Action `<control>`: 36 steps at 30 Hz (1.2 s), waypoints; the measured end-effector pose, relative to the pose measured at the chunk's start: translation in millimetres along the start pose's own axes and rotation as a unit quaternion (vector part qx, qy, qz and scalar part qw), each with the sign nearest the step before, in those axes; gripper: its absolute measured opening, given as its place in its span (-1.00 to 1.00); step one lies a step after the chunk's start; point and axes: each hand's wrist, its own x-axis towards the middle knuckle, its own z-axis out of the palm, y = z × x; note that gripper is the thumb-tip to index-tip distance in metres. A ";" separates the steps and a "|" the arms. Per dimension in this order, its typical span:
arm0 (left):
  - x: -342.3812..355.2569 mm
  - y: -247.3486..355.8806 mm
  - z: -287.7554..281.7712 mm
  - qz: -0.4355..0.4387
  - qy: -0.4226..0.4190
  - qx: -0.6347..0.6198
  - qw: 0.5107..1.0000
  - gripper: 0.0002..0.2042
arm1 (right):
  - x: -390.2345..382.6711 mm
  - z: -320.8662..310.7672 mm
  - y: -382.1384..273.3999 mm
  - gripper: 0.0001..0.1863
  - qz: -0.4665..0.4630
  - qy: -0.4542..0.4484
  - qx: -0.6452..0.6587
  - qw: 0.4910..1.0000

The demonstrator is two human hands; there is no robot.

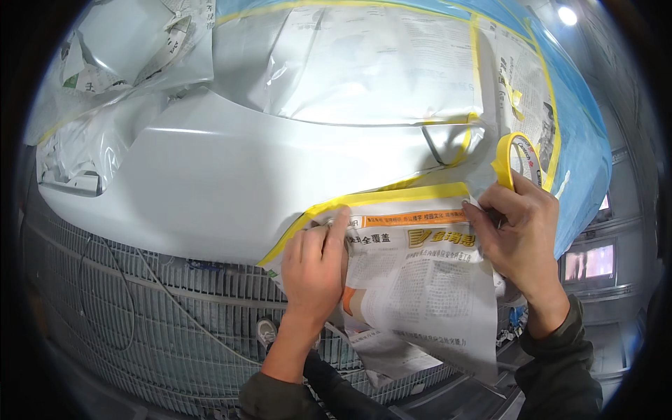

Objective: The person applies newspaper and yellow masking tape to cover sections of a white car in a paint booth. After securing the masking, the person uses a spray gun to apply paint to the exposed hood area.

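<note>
My left hand [316,262] presses flat on a sheet of newspaper [427,287], its index finger on the yellow masking tape strip [392,197] along the sheet's upper edge. The sheet lies against a silver car body panel [231,175]. My right hand [521,234] holds the sheet's right upper corner and carries a roll of yellow tape [516,159] on its fingers. Both forearms wear dark green sleeves.
More newspaper [378,63] and clear plastic film [119,63] edged with yellow tape cover the panel above. Blue sheeting [584,140] hangs at the right. A metal floor grate [140,315] with a thin cable lies below. A bright lamp [567,15] shines at the top right.
</note>
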 end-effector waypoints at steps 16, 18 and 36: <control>17.6 8.0 -22.2 0.040 -0.164 -0.178 0.969 -0.24 | -0.6 0.0 0.5 -0.81 0.009 -0.012 0.001 1.000; 20.5 9.4 -22.1 0.041 -0.175 -0.166 0.970 -0.22 | -0.2 0.1 0.5 -0.80 0.010 -0.012 0.001 1.000; 46.5 32.2 -18.5 0.060 -0.218 -0.102 0.969 -0.21 | 7.0 -2.9 -5.7 -0.80 -0.036 -0.032 -0.044 0.998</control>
